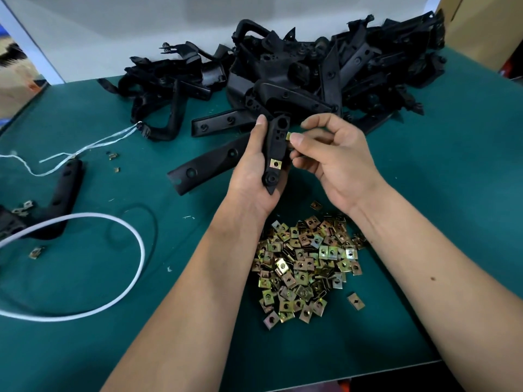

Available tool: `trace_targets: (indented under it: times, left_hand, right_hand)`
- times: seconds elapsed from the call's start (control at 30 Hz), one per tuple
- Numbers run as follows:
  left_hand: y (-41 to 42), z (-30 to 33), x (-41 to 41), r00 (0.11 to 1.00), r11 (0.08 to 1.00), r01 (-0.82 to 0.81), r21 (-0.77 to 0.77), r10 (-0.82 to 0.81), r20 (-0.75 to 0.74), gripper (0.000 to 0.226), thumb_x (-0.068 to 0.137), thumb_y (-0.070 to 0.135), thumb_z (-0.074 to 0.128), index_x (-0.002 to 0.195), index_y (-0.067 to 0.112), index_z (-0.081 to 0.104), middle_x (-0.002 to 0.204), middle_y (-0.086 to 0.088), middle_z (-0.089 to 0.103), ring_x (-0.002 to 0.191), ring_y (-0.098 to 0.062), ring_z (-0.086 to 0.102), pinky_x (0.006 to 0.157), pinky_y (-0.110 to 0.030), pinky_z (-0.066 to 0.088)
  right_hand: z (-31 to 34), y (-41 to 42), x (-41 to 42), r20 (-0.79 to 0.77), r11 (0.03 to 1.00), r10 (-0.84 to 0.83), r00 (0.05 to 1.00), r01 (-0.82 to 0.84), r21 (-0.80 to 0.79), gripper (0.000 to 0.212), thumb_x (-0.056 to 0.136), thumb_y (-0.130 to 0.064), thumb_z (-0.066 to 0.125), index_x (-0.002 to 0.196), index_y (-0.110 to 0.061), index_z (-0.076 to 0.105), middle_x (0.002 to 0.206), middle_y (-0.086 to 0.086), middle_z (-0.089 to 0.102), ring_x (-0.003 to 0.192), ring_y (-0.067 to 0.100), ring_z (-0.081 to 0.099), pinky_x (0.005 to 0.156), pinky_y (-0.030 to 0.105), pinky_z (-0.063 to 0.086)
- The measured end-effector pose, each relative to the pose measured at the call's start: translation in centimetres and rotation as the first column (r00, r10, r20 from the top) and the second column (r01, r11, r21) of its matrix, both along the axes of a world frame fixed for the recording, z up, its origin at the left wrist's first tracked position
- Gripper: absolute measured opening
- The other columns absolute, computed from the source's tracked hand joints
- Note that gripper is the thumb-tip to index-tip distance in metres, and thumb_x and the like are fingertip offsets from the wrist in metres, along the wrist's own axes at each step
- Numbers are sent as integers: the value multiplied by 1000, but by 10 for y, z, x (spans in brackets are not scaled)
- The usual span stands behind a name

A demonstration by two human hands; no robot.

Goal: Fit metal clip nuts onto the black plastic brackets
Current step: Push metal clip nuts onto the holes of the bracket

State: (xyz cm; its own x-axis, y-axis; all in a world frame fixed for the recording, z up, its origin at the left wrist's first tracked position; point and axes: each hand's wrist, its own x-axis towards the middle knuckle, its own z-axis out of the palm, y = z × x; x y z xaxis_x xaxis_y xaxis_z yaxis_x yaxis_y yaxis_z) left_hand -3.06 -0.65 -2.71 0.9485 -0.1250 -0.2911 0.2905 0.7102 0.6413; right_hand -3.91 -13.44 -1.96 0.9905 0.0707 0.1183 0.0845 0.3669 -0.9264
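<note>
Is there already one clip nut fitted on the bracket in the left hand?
Yes, one clip nut sits on the bracket.

Green table (pixel 424 193): brackets (pixel 325 72), clip nuts (pixel 305 264), cord (pixel 107 278).

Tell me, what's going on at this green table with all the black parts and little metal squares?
A person is fitting metal clips onto black plastic brackets. The left hand holds one bracket upright; it already carries one fitted clip lower down. The right hand pinches a second clip against the bracket's edge near the top. A heap of loose clips lies on the green mat below the hands, and a pile of brackets waits behind.
</note>
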Motion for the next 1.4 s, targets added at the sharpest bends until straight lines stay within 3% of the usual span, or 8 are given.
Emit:
trace_targets:
  times: [0.3,0.5,0.7,0.83,1.0,1.13,1.2,1.4]
  left_hand:
    - [2,1,2,994,992,107,73,-104,-40,37,97,43,64,105,7,65,78,-6,69,66,-16,67,68,-31,57]
    - [2,2,0,992,992,118,43,-117,-38,36,99,42,62,96,7,68,76,-6,69,64,-16,66,67,-31,57]
    - [1,6,-4,964,964,264,-8,-264,-10,57,103,47,52,70,8,80,75,-6,72,60,-14,64,63,-28,57]
    - [2,7,-4,960,961,275,-34,-276,-43,45,101,47,54,97,6,72,82,-8,72,65,-17,65,68,-31,56]
    - [2,8,-4,964,964,264,26,-263,-41,45,102,48,52,106,7,69,84,-6,73,64,-14,64,75,-31,54]
    - [2,6,-1,998,975,39,220,-30,-47,41,95,39,69,118,5,70,99,-9,75,79,-20,71,91,-40,59]
    - [3,5,2,998,960,-62,273,68,-11,41,92,34,75,120,6,70,107,-10,76,87,-23,73,91,-43,60]
    - [-2,10,-2,997,974,75,212,-72,-19,53,96,40,67,133,1,64,99,-9,69,69,-16,66,74,-32,58]
  right_hand:
    - [1,-9,-1,-15,993,116,993,-116,-22,26,91,10,65,102,-10,53,70,3,61,65,16,62,56,22,49]
    - [3,-7,-3,-9,990,141,990,-141,-25,26,93,10,63,101,-12,53,69,1,60,64,15,59,54,22,45]
    - [5,-9,-3,-3,985,170,985,-169,36,25,91,10,63,100,-12,54,71,3,57,64,15,58,53,20,43]
    - [4,-9,-2,8,984,180,984,-180,3,25,90,8,65,100,-12,54,71,3,58,63,15,58,52,20,43]
    - [4,-13,0,38,980,195,980,-193,-43,26,90,9,64,101,-13,53,72,3,60,64,14,58,53,20,43]
    - [4,-16,1,45,975,173,984,-165,-152,29,91,12,64,101,-13,53,71,4,60,62,15,58,52,20,42]
    - [4,-16,1,20,975,168,986,-163,-150,29,90,11,65,101,-13,53,71,3,60,61,14,58,51,19,42]
    - [6,-11,-2,-4,989,142,990,-141,39,27,86,8,66,101,-11,55,72,6,57,60,14,60,50,18,42]
